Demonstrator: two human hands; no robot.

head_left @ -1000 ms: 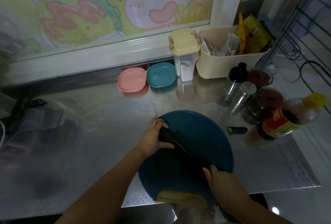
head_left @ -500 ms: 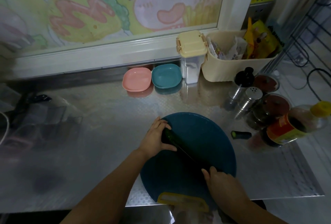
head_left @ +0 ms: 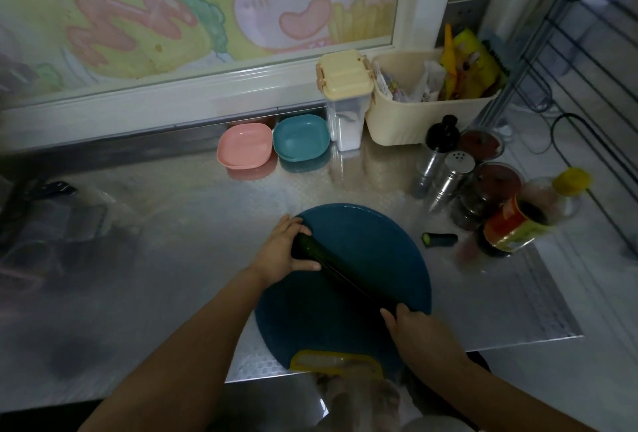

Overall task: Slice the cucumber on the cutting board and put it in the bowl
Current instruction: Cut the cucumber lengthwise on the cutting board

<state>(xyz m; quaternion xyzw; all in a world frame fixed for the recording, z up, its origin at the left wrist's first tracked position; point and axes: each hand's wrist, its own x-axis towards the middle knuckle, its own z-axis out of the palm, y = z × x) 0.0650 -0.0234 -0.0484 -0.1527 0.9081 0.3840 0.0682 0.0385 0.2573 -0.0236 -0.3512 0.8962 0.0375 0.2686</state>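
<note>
Honestly, not much is being changed here. Compared with a second back, the cucumber (head_left: 348, 276) is still being kept lying diagonally across the middle of the cutting board (head_left: 379, 241). Both hands are being held in the same spots, and only the view is being shifted a bit.

The cucumber's far end, toward the board's left edge, is being gripped by the left hand (head_left: 281, 253), with fingers over the top and the thumb tucked along the near side. The right hand (head_left: 417, 331) is being held curled at the cucumber's near end, by the board's right edge. Something thin and dark seems to be laid along the cucumber from there, maybe a blade. Whether a handle or the cucumber itself is being held can't be told in this light.

For the task, this probably means the cutting is only just being set up. No slices are being seen on the board. A short cut-off stub (head_left: 440, 239) is lying on the counter (head_left: 172, 224) just off the board's right edge.

Nothing is being put in a bowl yet. The pink bowl (head_left: 245, 150) and the teal bowl (head_left: 301, 136) are sitting side by side well beyond the board's far edge.
</note>
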